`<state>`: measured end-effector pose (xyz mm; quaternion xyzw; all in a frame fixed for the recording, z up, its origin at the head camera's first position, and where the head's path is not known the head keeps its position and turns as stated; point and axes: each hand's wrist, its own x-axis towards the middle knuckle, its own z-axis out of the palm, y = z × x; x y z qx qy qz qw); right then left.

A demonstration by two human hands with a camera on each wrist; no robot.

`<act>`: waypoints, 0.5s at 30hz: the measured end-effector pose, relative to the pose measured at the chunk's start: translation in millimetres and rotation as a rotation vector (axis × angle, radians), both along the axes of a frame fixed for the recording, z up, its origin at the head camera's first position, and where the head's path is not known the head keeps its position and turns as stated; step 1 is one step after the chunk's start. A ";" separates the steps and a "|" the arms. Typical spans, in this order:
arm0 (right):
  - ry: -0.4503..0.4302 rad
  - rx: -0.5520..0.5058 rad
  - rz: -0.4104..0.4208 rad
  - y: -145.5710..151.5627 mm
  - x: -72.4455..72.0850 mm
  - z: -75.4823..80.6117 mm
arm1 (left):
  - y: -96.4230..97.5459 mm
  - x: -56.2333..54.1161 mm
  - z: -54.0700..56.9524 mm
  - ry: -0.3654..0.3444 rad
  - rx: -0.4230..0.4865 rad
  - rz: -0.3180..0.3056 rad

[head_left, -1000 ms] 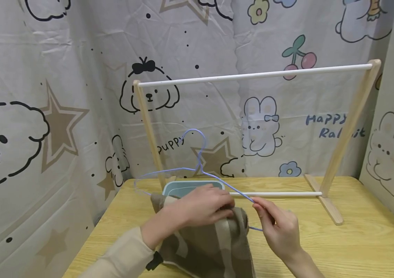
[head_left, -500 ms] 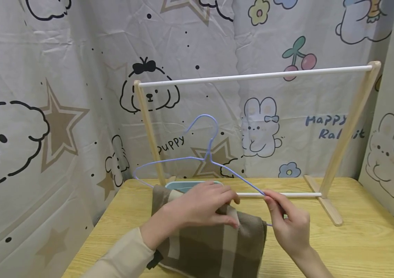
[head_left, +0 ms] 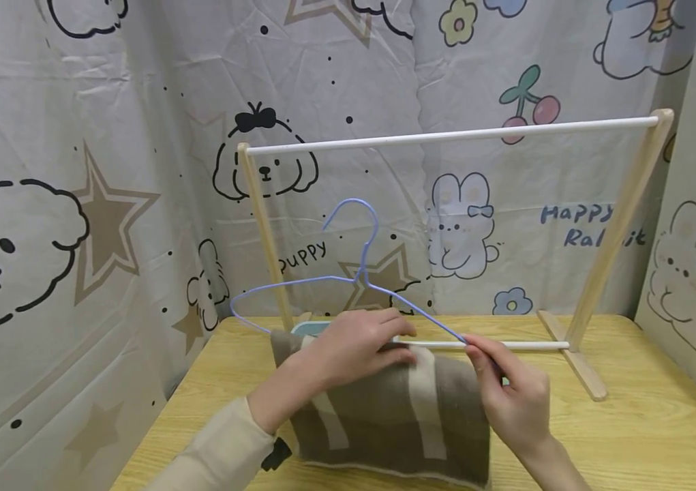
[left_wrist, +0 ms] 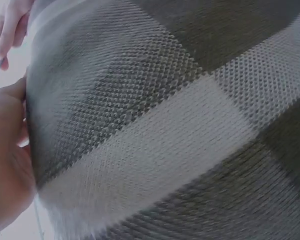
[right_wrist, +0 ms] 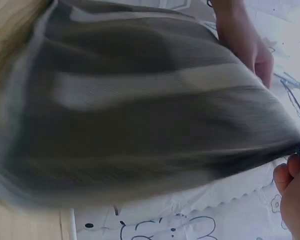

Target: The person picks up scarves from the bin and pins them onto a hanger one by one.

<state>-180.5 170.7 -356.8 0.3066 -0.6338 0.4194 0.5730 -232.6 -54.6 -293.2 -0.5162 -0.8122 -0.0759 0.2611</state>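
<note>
A brown cloth with cream checks [head_left: 378, 416] hangs folded over the lower bar of a thin lavender-blue wire hanger [head_left: 412, 305]. My left hand [head_left: 354, 346] grips the cloth's top edge near its middle, thumb on the near side. The right hand [head_left: 510, 392] pinches the hanger's right arm near its end, beside the cloth's right edge. In the left wrist view the cloth [left_wrist: 155, 135] fills most of the picture, with the left hand [left_wrist: 7, 155] at its edge. The cloth [right_wrist: 140, 115] is blurred in the right wrist view. The hanger's hook points up.
Behind the hands stands a wooden rack with a white top rail [head_left: 446, 136] and a white lower rail [head_left: 433, 344]. A blue-green basin [head_left: 311, 329] is partly hidden behind the cloth on the wooden table [head_left: 642, 436]. A printed curtain [head_left: 372, 82] surrounds the table.
The cloth has spread rightward along the hanger's bar and lies flatter, its lower edge now showing. The hanger and right hand have moved up and right. The left hand stays near the cloth's top.
</note>
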 end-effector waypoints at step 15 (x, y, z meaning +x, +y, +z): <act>-0.002 -0.021 0.020 28.6 -1.5 8.6 | -37.4 -6.0 10.9 0.106 -0.131 -0.059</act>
